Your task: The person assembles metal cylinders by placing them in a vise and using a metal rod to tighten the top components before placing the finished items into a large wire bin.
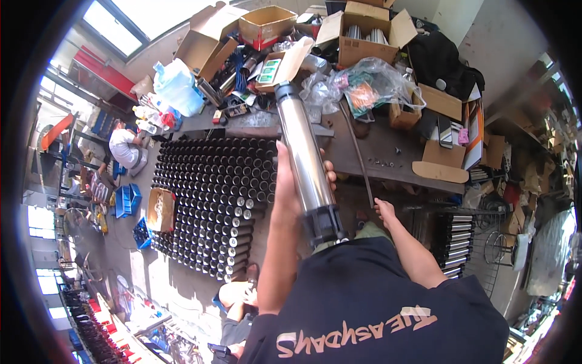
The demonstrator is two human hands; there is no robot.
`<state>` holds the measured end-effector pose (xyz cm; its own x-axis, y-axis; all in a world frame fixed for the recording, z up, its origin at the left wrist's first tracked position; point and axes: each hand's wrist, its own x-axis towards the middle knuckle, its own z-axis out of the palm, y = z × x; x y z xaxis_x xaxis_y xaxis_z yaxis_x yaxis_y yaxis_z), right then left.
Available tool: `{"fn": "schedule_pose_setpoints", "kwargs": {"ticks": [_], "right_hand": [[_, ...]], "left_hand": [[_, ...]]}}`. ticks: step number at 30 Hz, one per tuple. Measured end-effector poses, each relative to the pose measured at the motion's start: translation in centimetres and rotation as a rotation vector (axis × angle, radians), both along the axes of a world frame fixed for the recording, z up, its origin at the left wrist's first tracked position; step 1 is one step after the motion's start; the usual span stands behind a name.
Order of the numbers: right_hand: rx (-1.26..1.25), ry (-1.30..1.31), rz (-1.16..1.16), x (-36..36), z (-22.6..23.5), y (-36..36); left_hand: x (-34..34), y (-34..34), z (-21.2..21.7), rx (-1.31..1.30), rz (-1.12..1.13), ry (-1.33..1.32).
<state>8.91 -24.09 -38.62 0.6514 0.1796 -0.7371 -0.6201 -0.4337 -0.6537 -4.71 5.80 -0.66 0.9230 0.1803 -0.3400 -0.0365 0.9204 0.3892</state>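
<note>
- Left grip (pixel 287 182) wraps the steel cylinder (pixel 302 142), whose long axis points away toward the tabletop (pixel 388 136).
- Right grip (pixel 384 210), right of it, pinches the rod (pixel 362 162) at its near end.

Pale, upside-down capital lettering (pixel 357 331) runs across the front of the black shirt (pixel 388 285).

Left of the cylinder (pixel 301 151) we have rows of tubes (pixel 209 188), just right of it a rod (pixel 359 148), beyond it to the right a plastic bag (pixel 371 91) on the bench (pixel 377 161).
</note>
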Motion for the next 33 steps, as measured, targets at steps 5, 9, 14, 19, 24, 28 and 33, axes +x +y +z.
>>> {"fn": "schedule_pose_setpoints", "kwargs": {"ticks": [5, 9, 14, 19, 24, 28, 33], "right_hand": [[-0.237, 0.085, 0.076, -0.9, -6.2, -12.7], [-0.487, 0.11, 0.006, -3.5, -7.2, -19.6], [-0.478, 0.084, 0.003, -5.7, -5.2, -18.9], [-0.356, -0.061, 0.186, -4.7, -2.7, -13.7], [-0.244, -0.078, 0.231, -1.4, -0.7, -10.1], [-0.22, -0.096, 0.238, -0.1, -0.1, -9.1], [-0.315, -0.044, 0.255, -1.0, -0.1, -10.1]], "left_hand": [[0.3, 2.1, 1.8, 0.16, 0.056, 0.095], [0.3, 2.7, 2.3, 0.052, 0.076, 0.024], [0.9, 2.1, 2.4, 0.032, 0.082, -0.021], [1.9, 1.3, 0.2, -0.197, 0.024, -0.263], [2.7, -0.1, 0.1, -0.352, 0.008, -0.444], [2.5, -0.1, 0.7, -0.32, -0.002, -0.396], [2.5, 1.3, 1.5, -0.15, -0.04, -0.124]]}}
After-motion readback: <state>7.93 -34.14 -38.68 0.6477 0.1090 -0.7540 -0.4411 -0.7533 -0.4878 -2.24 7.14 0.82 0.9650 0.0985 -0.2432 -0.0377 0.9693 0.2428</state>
